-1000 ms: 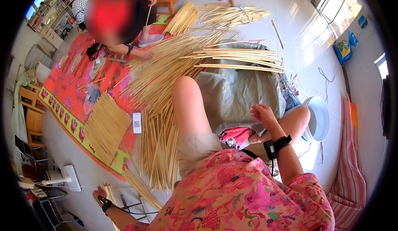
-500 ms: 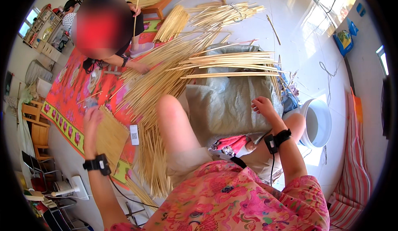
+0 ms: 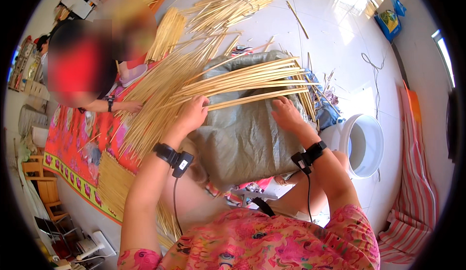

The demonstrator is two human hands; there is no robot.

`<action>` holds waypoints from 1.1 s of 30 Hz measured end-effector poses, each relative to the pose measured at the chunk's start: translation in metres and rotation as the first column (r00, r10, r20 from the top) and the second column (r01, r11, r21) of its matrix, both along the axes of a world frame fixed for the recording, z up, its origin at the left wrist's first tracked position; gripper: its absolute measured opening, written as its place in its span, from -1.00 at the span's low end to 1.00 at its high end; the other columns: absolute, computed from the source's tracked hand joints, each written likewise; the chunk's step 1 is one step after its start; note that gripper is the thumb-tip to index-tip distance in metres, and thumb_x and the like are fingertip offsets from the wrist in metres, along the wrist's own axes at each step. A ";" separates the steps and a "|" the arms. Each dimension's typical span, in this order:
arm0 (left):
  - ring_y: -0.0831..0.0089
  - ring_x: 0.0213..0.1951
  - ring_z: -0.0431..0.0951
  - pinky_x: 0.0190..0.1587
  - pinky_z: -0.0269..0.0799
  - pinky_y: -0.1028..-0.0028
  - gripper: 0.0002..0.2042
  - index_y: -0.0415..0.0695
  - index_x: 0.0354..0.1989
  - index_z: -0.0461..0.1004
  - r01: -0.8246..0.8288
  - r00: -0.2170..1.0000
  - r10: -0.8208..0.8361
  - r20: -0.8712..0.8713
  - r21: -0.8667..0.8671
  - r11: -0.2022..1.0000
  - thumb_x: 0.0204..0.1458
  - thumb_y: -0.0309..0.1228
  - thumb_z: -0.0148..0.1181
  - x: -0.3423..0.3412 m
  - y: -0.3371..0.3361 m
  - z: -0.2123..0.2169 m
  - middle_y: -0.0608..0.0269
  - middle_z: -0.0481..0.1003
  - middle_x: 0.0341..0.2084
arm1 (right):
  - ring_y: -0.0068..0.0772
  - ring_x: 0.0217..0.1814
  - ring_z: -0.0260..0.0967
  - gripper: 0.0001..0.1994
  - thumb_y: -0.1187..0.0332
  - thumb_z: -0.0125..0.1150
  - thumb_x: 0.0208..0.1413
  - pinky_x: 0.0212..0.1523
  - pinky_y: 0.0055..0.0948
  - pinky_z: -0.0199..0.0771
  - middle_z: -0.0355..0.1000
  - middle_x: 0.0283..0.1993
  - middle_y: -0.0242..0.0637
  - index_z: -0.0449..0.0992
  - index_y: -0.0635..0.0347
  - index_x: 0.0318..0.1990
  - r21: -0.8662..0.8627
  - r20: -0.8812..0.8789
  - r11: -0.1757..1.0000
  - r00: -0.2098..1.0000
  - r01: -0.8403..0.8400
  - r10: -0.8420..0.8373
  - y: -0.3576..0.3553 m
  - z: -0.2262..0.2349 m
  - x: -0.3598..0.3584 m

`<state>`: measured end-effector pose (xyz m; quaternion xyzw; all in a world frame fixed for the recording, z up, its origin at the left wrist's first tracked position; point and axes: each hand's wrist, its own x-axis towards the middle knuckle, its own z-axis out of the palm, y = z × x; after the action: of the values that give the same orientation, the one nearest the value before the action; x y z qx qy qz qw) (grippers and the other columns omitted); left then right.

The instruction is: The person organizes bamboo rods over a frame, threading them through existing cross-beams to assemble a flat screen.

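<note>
A loose row of pale yellow stalks (image 3: 242, 83) lies across a grey-green cloth (image 3: 238, 139) draped over a bulky support in front of me. My left hand (image 3: 193, 114) is at the near left part of the row, beside the end of the nearest stalk; its fingers are loosely bent and apart. Just below the same stalk, toward its right part, my right hand (image 3: 287, 114) hovers over the cloth with fingers curved and not closed. Whether either hand touches the stalk is hard to tell.
A large spread of stalks (image 3: 160, 95) covers the red floral mat (image 3: 73, 139) on my left, where a co-worker's hand (image 3: 131, 106) reaches in. More bundles (image 3: 233, 10) lie on the far floor. A white bucket (image 3: 361, 144) stands at right, near blue cloth (image 3: 327, 110).
My left hand has swung from over the mat at far left to the row of stalks. My right hand has moved slightly up and left. The whole view has shifted.
</note>
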<state>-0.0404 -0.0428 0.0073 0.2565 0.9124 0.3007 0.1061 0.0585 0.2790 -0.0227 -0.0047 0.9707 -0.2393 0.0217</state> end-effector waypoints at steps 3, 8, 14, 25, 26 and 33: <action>0.06 -0.12 0.38 -0.09 0.33 0.24 -0.79 -0.20 -0.20 0.34 -0.018 0.992 0.003 -0.125 -0.122 0.992 -0.06 -0.52 0.07 -0.009 0.019 -0.022 0.00 0.39 -0.21 | -0.04 0.30 -0.01 -0.52 0.34 0.14 -0.05 0.19 -0.13 0.12 0.10 0.24 -0.11 0.26 0.24 0.07 0.068 -0.060 0.997 0.998 0.037 -0.033 0.002 -0.009 -0.009; 0.05 -0.10 0.37 -0.08 0.33 0.23 -0.74 -0.16 -0.15 0.33 -0.018 0.973 -0.033 -0.228 -0.218 0.976 -0.06 -0.50 0.09 -0.021 0.031 -0.040 0.04 0.36 -0.18 | -0.14 0.33 -0.02 -0.50 0.35 0.10 -0.02 0.23 -0.14 0.05 0.12 0.24 -0.15 0.21 0.17 0.14 0.136 -0.168 0.991 0.986 0.014 0.010 0.000 -0.024 -0.026; 0.10 -0.13 0.37 -0.14 0.33 0.23 -0.77 -0.14 -0.21 0.35 0.025 0.954 -0.097 -0.283 -0.249 0.968 -0.08 -0.47 0.11 -0.026 0.035 -0.062 0.08 0.38 -0.26 | -0.10 0.20 0.13 -0.65 0.38 0.10 -0.05 0.13 -0.18 0.20 0.26 0.05 -0.13 0.35 0.21 -0.05 0.093 -0.147 0.996 0.989 0.006 0.008 -0.012 -0.035 -0.030; 0.07 -0.05 0.33 -0.05 0.32 0.23 -0.67 -0.19 -0.12 0.32 0.154 0.984 -0.167 -0.052 -0.204 0.967 -0.12 -0.49 0.17 -0.006 0.060 -0.040 0.07 0.30 -0.14 | -0.12 0.24 0.08 -0.56 0.30 0.17 -0.03 0.13 -0.17 0.19 0.19 0.15 -0.13 0.29 0.21 0.02 0.116 -0.069 0.992 0.996 0.056 -0.049 -0.013 -0.010 -0.042; 0.07 -0.03 0.32 -0.04 0.32 0.23 -0.65 -0.19 -0.10 0.31 0.134 0.984 -0.153 -0.094 -0.186 0.973 -0.12 -0.49 0.17 -0.008 0.063 -0.038 0.07 0.29 -0.10 | -0.13 0.28 0.04 -0.52 0.29 0.17 -0.03 0.16 -0.17 0.16 0.16 0.19 -0.14 0.26 0.20 0.07 0.157 -0.115 0.985 0.992 0.072 -0.054 -0.012 -0.012 -0.046; 0.15 -0.06 0.36 -0.07 0.35 0.26 -0.65 -0.21 -0.06 0.28 0.138 0.983 -0.167 -0.074 -0.298 0.945 -0.05 -0.45 0.12 -0.016 0.062 -0.041 0.10 0.32 -0.07 | -0.12 0.19 0.12 -0.55 0.31 0.19 -0.06 0.10 -0.19 0.19 0.23 0.08 -0.16 0.30 0.19 0.02 0.159 0.036 0.985 0.997 0.060 -0.066 -0.011 -0.009 -0.056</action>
<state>-0.0565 0.0191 -0.0335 0.3224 0.9283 0.1407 0.1207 0.0024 0.2680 -0.0312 0.0327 0.9856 -0.1622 0.0344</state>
